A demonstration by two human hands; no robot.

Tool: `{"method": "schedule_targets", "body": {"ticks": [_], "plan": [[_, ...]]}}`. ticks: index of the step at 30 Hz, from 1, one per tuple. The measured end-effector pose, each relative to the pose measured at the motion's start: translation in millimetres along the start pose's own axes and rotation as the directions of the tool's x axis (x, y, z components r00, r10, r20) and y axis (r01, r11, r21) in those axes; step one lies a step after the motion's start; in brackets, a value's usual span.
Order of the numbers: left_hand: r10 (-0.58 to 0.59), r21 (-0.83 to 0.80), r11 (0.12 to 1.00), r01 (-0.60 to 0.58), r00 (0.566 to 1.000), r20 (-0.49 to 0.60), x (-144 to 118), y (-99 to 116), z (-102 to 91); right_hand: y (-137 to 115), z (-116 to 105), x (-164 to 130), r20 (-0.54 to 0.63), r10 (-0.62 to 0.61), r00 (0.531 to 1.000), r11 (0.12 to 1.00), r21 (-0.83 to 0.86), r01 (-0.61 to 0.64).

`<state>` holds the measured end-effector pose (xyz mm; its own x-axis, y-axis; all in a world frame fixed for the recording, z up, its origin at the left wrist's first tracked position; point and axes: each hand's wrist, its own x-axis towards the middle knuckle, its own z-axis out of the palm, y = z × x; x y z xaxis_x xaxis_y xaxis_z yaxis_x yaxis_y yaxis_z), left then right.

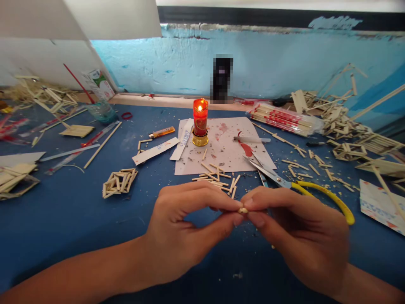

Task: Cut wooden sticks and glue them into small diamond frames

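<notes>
A: Grip state?

B: Both pinching. Left hand (186, 223): thumb and index tip nearly together, only a thin gap, filled by the bit (243, 210), a pale scrap of wood. Right hand (300, 230): same, mirrored.

A: Both on the same bit?

B: Fingertips of the two hands meet at it. Two pale ends show. Fingers cover the rest, so can't tell if it's one piece or two.

A: Where is it?

B: Held above the blue surface (79, 228), on the near side of the loose sticks (215, 179).

A: Next ring out?

B: Scissors (289, 183), yellow handles partly behind the right hand, blades pointing to the paper (183, 168). Some loose sticks lie over the paper's near edge. Candle (200, 120) upright on the paper, lit, red body, gold base.

A: Left side?

B: Stick frame (120, 183) beyond the left forearm, touching neither hand. Lighter (162, 132) behind a card strip (156, 151). Cup (103, 112) at the back, near the wall (158, 63).

A: Right?

B: Bagged sticks (286, 119) at the back, then a heap of stick frames (351, 147). Crumbs scattered between.
</notes>
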<state>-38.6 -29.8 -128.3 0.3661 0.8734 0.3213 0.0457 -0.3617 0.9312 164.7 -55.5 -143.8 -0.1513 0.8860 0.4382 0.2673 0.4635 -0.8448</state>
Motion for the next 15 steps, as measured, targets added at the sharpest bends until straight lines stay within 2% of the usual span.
{"method": "schedule_targets", "body": {"ticks": [11,15], "plan": [[-0.004,-0.007,1.0,0.004,1.0,-0.005,0.8,-1.2,1.3,-1.4,-1.5,2.2,0.0,-0.005,1.0,0.997,-0.071,0.005],[-0.128,-0.068,0.989,0.128,0.992,0.018,1.1,-2.6,1.5,-0.3,-2.7,1.7,0.025,0.06,0.998,0.998,-0.028,-0.059]]}}
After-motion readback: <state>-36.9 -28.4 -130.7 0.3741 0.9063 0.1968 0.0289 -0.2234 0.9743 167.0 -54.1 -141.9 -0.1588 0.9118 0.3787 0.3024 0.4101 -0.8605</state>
